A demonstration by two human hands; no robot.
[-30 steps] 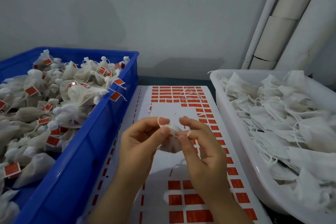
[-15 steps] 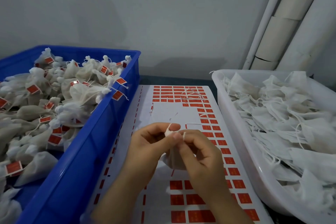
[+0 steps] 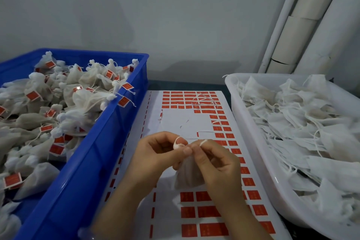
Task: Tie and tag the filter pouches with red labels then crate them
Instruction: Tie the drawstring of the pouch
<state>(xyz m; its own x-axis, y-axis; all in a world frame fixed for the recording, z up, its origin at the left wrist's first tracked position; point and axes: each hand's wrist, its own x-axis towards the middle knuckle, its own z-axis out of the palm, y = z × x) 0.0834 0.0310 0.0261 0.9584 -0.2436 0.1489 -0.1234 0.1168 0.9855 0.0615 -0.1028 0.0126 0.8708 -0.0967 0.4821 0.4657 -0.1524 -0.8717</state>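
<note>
Both hands (image 3: 161, 154) (image 3: 218, 163) pinch one filter pouch (image 3: 188, 175) at its neck.

One left hand (image 3: 157, 154), one right hand (image 3: 218, 163), one pouch (image 3: 188, 176) in hand, one blue crate (image 3: 83, 161), one white tub (image 3: 251, 132), one label sheet (image 3: 181, 122).

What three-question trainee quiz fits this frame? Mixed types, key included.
1. True or false: the blue crate holds red-tagged pouches.
2. Where does the label sheet lie? A) inside the blue crate B) between the blue crate and the white tub C) inside the white tub
3. Fill in: the left hand and right hand both pinch one ____ over the label sheet.
Key: 1 true; 2 B; 3 filter pouch.
</note>
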